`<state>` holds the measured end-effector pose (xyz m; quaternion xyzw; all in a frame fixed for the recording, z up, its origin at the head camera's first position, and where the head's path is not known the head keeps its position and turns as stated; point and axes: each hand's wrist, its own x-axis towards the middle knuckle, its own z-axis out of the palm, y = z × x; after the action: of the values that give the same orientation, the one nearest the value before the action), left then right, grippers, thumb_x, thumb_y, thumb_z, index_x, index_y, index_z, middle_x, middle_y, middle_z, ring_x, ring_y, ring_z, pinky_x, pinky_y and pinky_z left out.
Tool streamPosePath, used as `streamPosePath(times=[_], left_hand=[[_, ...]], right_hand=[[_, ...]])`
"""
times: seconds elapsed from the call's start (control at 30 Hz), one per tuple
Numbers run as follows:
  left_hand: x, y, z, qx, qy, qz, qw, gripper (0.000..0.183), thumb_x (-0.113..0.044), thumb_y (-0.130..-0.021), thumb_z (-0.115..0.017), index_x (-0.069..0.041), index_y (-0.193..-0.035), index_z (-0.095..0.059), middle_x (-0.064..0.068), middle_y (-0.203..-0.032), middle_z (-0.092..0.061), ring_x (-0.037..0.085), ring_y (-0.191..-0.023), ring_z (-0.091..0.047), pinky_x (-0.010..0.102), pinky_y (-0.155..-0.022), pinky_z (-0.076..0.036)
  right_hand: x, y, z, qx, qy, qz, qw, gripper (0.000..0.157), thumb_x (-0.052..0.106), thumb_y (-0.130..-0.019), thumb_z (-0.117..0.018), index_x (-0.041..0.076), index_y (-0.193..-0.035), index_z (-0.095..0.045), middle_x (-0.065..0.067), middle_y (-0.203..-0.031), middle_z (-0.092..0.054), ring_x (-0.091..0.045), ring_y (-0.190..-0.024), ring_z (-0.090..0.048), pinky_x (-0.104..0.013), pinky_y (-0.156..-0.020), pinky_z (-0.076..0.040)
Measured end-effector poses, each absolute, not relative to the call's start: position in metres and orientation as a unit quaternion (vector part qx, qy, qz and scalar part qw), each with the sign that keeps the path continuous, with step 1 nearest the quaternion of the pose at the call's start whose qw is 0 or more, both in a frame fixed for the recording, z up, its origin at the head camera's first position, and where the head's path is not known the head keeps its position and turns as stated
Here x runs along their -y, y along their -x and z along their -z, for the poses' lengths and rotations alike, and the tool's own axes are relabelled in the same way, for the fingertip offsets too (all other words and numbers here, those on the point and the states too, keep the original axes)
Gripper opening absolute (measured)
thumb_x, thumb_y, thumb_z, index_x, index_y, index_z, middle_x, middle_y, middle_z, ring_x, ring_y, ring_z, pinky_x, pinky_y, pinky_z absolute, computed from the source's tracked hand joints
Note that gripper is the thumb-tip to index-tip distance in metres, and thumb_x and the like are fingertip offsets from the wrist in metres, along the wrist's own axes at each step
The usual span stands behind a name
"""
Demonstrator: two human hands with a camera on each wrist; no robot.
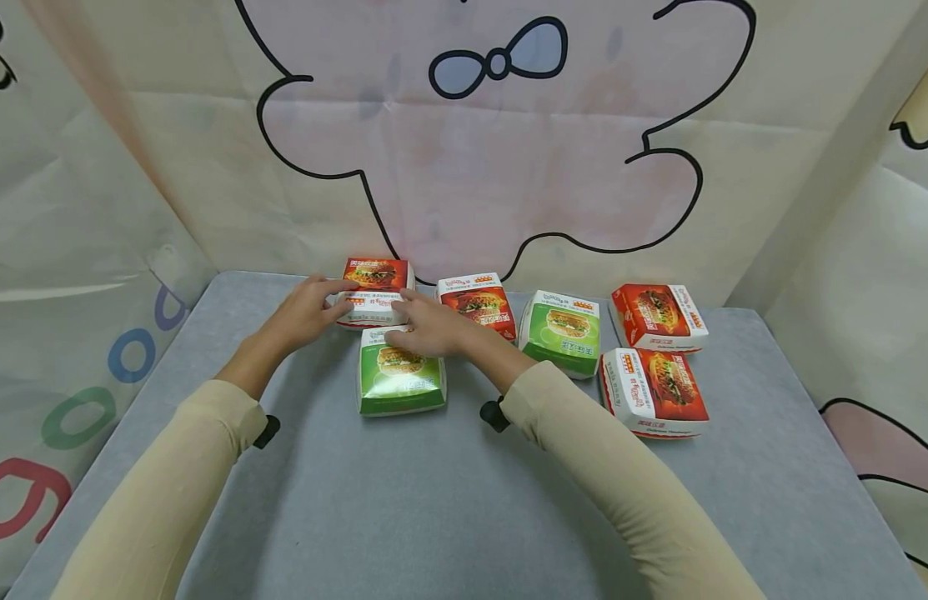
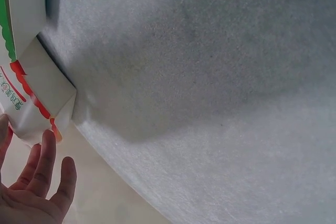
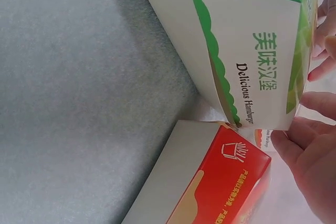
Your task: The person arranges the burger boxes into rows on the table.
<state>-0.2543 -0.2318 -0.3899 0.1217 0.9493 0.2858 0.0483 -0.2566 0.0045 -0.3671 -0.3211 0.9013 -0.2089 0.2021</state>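
A red-and-white hamburger box (image 1: 377, 278) stands at the back left of the table. My left hand (image 1: 304, 313) is at its left side, fingers spread and touching the box; in the left wrist view that hand (image 2: 39, 187) has its fingertips along the box's corner (image 2: 39, 95). My right hand (image 1: 433, 325) reaches to the box's right side, its fingers fairly straight and its thumb over the top of a green-and-white hamburger box (image 1: 400, 379) just in front. The right wrist view shows that green box (image 3: 252, 51) with fingertips of the right hand (image 3: 315, 156) by its edge.
Right of my right hand are another red box (image 1: 479, 304) and a second green box (image 1: 561, 333). Two more red boxes, one (image 1: 659, 317) behind the other (image 1: 654, 392), stand farther right. A patterned cloth wall (image 1: 464, 167) rises behind the grey table (image 1: 403, 517).
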Motion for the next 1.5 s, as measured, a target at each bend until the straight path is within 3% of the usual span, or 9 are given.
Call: streamPosePath(times=[0.7,0.87,1.1,1.37,1.5], left_hand=[[0.23,0.253,0.388,-0.952,-0.104,-0.281,0.068,0.046,-0.021,-0.102,-0.057,-0.006,-0.145,-0.05,0.024,-0.128,-0.048,0.034,-0.1,-0.052,0.046,-0.08,-0.048],[0.23,0.251,0.386,-0.95,-0.094,-0.288,0.078,0.048,-0.024,-0.102,-0.057,-0.009,-0.147,-0.049,0.025,-0.139,-0.041,0.038,-0.11,-0.052,0.053,-0.088,-0.048],[0.227,0.245,0.382,-0.959,-0.093,-0.267,0.03,0.055,-0.027,-0.1,-0.06,-0.008,-0.149,-0.044,0.025,-0.153,-0.029,0.045,-0.131,-0.04,0.066,-0.102,-0.037],[0.214,0.23,0.382,-0.947,-0.16,-0.275,-0.034,0.058,-0.031,-0.096,-0.067,-0.011,-0.147,-0.049,0.019,-0.147,-0.043,0.04,-0.13,-0.045,0.062,-0.102,-0.04],[0.207,0.223,0.384,-0.938,-0.2,-0.281,-0.022,0.058,-0.032,-0.094,-0.069,-0.012,-0.146,-0.051,0.017,-0.145,-0.047,0.039,-0.13,-0.047,0.061,-0.101,-0.041]], right_hand=[[-0.007,0.255,0.367,-0.901,0.322,0.209,0.203,0.066,0.043,-0.101,-0.05,0.006,-0.154,-0.035,-0.014,-0.164,-0.02,-0.027,-0.15,-0.022,-0.044,-0.118,-0.025],[-0.014,0.251,0.362,-0.901,0.321,0.219,0.194,0.065,0.041,-0.101,-0.051,0.009,-0.155,-0.034,-0.013,-0.164,-0.019,-0.029,-0.149,-0.022,-0.049,-0.117,-0.027],[-0.032,0.235,0.357,-0.894,0.346,0.225,0.172,0.067,0.042,-0.099,-0.054,0.013,-0.156,-0.034,-0.01,-0.164,-0.02,-0.027,-0.149,-0.024,-0.052,-0.114,-0.031],[-0.054,0.204,0.353,-0.895,0.355,0.224,0.15,0.067,0.043,-0.097,-0.06,0.019,-0.156,-0.036,-0.008,-0.162,-0.024,-0.028,-0.144,-0.032,-0.053,-0.107,-0.04],[-0.062,0.191,0.358,-0.901,0.347,0.214,0.149,0.069,0.043,-0.097,-0.061,0.022,-0.156,-0.034,-0.005,-0.162,-0.024,-0.027,-0.143,-0.036,-0.052,-0.105,-0.042]])
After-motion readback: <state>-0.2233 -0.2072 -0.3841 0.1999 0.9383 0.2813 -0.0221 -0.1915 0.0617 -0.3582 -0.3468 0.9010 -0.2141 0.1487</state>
